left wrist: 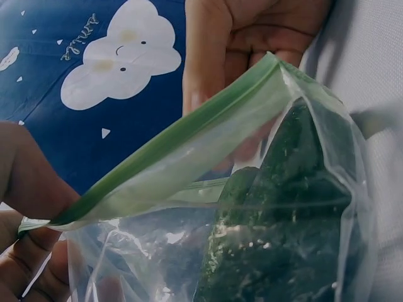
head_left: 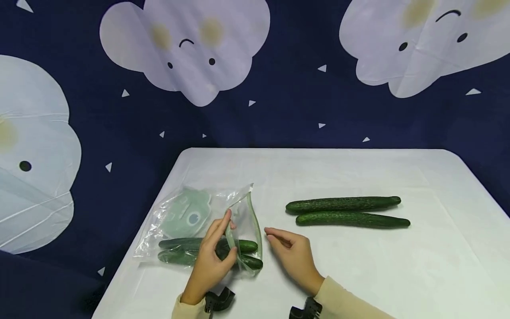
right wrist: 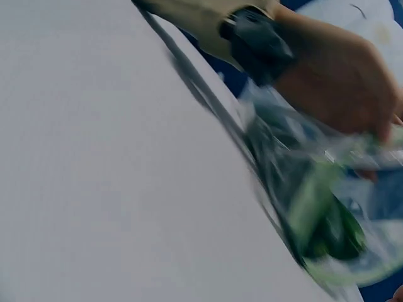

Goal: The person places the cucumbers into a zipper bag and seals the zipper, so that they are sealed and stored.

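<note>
A clear zip bag (head_left: 223, 199) with a green-edged mouth lies on the left of the table, its mouth facing right and held apart. Two dark green cucumbers (head_left: 249, 246) are inside it, their ends near the mouth. My left hand (head_left: 211, 261) pinches the bag's green zip strip (left wrist: 157, 151) between thumb and fingers. To the right of the mouth is my right hand (head_left: 295, 259), fingers loosely bent, with nothing visible in them. Another pair of cucumbers, an upper cucumber (head_left: 342, 204) and a lower cucumber (head_left: 352, 219), lies side by side farther right.
A pale green rounded shape (head_left: 185, 212) with an eye-like ring shows at the bag's far side. Everything rests on a white-covered table (head_left: 438, 266). Behind its back edge hangs a dark blue cloth (head_left: 287, 119) with clouds.
</note>
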A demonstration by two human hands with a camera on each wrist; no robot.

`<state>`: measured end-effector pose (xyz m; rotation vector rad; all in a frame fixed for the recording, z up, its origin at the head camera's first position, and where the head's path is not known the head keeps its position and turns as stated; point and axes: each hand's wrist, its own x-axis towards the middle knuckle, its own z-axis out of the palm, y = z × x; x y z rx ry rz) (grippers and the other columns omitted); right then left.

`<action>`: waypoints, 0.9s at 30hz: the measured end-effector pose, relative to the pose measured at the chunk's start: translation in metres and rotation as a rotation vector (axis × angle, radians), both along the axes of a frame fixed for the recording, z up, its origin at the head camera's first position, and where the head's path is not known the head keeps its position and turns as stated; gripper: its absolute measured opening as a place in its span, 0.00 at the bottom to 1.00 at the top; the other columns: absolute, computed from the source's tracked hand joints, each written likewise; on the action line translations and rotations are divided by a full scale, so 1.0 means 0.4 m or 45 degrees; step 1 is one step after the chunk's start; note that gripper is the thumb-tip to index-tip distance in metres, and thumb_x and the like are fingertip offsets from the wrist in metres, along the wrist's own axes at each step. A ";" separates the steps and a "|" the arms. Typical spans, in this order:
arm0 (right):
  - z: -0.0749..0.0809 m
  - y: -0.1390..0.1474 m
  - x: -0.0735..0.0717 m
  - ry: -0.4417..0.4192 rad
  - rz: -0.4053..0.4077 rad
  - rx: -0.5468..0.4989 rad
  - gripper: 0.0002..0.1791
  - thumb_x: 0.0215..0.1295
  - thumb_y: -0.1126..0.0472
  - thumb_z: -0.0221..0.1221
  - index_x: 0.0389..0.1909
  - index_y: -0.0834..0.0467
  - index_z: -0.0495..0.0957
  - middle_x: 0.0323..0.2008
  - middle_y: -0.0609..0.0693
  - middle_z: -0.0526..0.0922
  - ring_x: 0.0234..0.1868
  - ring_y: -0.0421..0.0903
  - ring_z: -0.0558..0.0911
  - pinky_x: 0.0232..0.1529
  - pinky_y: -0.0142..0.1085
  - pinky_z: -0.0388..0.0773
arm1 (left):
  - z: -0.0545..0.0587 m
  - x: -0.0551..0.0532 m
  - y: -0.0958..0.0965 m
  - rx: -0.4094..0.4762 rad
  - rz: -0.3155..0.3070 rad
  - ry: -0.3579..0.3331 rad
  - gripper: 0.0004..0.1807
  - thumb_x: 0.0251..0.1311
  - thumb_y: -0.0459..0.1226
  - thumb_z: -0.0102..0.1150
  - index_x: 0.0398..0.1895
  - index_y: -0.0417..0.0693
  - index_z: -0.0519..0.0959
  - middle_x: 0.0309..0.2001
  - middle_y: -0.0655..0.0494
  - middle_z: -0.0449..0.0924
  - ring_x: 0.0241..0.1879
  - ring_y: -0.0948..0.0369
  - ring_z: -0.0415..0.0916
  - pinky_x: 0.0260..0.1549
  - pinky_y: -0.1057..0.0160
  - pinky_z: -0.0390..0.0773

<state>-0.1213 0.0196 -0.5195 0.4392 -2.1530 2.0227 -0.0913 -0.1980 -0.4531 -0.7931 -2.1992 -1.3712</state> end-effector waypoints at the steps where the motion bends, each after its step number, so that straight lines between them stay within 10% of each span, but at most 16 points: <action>1: -0.001 0.015 -0.002 0.003 -0.010 -0.011 0.12 0.67 0.65 0.66 0.50 0.61 0.88 0.48 0.51 0.88 0.51 0.47 0.86 0.50 0.33 0.81 | 0.000 0.002 0.000 0.005 -0.001 0.017 0.49 0.43 0.13 0.58 0.76 0.27 0.59 0.52 0.44 0.73 0.53 0.49 0.70 0.63 0.69 0.63; 14: 0.004 0.225 -0.007 -0.132 0.047 -0.029 0.19 0.66 0.63 0.67 0.57 0.60 0.84 0.55 0.55 0.85 0.56 0.45 0.84 0.52 0.37 0.80 | -0.004 0.000 0.007 -0.003 0.004 0.011 0.49 0.42 0.12 0.57 0.76 0.28 0.59 0.52 0.45 0.73 0.53 0.48 0.70 0.61 0.69 0.64; 27: 0.054 0.592 -0.059 0.084 -0.267 0.369 0.17 0.67 0.67 0.66 0.56 0.64 0.84 0.52 0.50 0.87 0.53 0.36 0.84 0.48 0.28 0.79 | -0.005 0.002 0.012 -0.021 0.027 -0.024 0.49 0.43 0.12 0.57 0.77 0.31 0.59 0.53 0.46 0.74 0.53 0.50 0.71 0.61 0.69 0.65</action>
